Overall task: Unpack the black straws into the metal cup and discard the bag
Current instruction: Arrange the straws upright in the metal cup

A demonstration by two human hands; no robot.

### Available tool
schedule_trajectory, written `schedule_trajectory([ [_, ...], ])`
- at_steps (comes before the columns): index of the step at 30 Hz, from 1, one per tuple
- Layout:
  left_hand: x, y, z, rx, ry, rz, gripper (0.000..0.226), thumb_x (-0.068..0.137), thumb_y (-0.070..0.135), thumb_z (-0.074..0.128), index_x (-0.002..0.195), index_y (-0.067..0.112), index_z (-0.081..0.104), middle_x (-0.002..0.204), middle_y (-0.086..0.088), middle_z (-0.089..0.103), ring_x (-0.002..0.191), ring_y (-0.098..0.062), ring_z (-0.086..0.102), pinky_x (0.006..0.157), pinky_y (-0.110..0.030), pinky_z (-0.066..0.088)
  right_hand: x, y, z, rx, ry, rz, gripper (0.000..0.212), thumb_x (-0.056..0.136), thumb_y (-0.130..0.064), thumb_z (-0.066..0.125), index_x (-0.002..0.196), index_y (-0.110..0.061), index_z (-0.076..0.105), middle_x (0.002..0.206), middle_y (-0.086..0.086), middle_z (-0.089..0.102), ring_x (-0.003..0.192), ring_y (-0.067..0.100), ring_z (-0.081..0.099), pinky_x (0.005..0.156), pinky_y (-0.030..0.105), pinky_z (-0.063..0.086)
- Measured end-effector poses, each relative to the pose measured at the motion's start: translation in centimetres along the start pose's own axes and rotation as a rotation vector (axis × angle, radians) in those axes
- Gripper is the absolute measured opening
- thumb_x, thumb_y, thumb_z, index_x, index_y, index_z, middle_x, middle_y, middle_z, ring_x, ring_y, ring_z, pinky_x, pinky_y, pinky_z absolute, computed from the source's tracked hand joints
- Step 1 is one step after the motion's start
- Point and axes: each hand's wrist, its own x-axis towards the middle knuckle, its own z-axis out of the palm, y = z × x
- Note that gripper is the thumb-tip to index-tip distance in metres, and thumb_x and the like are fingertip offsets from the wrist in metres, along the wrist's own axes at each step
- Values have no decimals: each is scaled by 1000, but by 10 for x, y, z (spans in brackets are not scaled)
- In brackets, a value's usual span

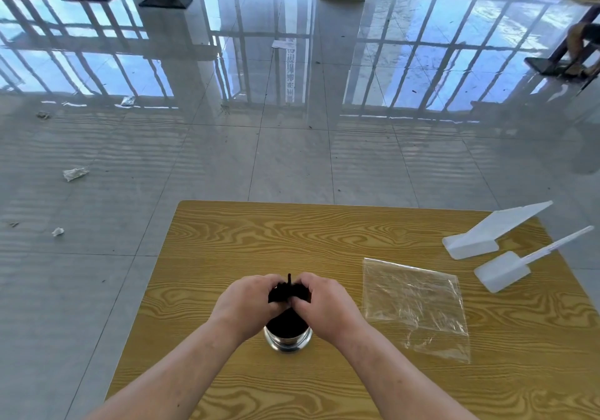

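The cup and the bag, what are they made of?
The cup looks like polished metal: it is silvery and mirrors its surroundings. The bag looks like thin clear plastic: the table's wood grain shows through, with shiny crinkles.

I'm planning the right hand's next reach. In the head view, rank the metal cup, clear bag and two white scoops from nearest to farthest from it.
1. Metal cup, just below the right hand.
2. Clear bag, to its right.
3. Small scoop, beyond the bag.
4. Large scoop, far right edge.

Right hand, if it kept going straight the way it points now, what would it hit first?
The right hand points inward, toward the left hand. It would meet the black straws both hands grip above the metal cup, then probably the left hand.
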Motion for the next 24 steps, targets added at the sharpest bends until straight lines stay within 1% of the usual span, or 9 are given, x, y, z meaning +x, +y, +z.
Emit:
schedule_trajectory([
  [4, -1, 0, -4, 18, 24, 0, 16, 90, 51, 64, 85, 37, 69, 79, 16, 70, 75, -2, 64, 62, -28, 54, -1, 3, -4, -18, 0, 8, 17, 92, -39, 61, 106, -34, 70, 89, -15, 74, 83, 4, 69, 74, 34, 61],
  [7, -2, 2, -6, 40, 34, 31, 21, 93, 51, 65, 80, 34, 67, 78, 15, 68, 73, -3, 63, 58, -25, 46, -2, 5, -5, -40, -15, 29, 23, 92, -41, 59, 113, -38, 67, 91, -16, 73, 83, 3, 68, 69, 30, 58],
  [10, -3, 5, -11, 64, 41, 67, 20, 95, 50, 65, 81, 36, 67, 79, 17, 67, 75, -3, 62, 60, -23, 45, -4, 6, -5, -42, -23, 47, 26, 92, -43, 60, 118, -39, 65, 91, -15, 72, 82, 2, 67, 65, 27, 56],
  [13, -3, 10, -19, 94, 70, 102, 21, 95, 47, 66, 83, 31, 69, 78, 15, 67, 75, -4, 63, 63, -24, 50, -5, 6, -6, -51, -22, 53, 29, 94, -43, 61, 122, -39, 62, 95, -15, 72, 86, 4, 68, 68, 29, 58],
  [15, -2, 13, -23, 93, 92, 118, 21, 95, 45, 67, 79, 31, 67, 76, 15, 67, 72, -4, 62, 62, -24, 49, -6, 7, -6, -53, -15, 53, 30, 95, -42, 61, 124, -39, 62, 97, -15, 72, 88, 5, 68, 69, 29, 58],
  [17, -2, 16, -24, 96, 83, 116, 20, 95, 44, 67, 77, 35, 64, 77, 16, 66, 72, -3, 61, 60, -22, 46, -8, 7, -6, -50, -14, 52, 31, 95, -42, 61, 126, -37, 61, 98, -14, 72, 88, 6, 68, 66, 27, 54],
  [20, -3, 17, -21, 129, 49, 103, 15, 95, 48, 64, 87, 36, 68, 83, 17, 67, 80, -4, 62, 66, -25, 51, -11, 7, -6, -39, -17, 50, 29, 95, -43, 60, 123, -38, 61, 97, -14, 72, 85, 5, 67, 63, 26, 53],
  [22, -4, 17, -20, 165, 44, 97, 18, 96, 51, 62, 93, 35, 71, 88, 17, 68, 86, -6, 62, 71, -27, 52, -12, 8, -6, -35, -6, 49, 30, 95, -44, 58, 124, -39, 61, 94, -14, 71, 80, 4, 67, 59, 25, 49],
  [24, -4, 18, -21, 193, 53, 96, 22, 96, 53, 60, 95, 34, 71, 88, 17, 68, 87, -5, 62, 71, -26, 51, -13, 10, -7, -23, 14, 46, 33, 96, -44, 57, 128, -38, 60, 88, -13, 70, 72, 3, 63, 57, 23, 44],
])
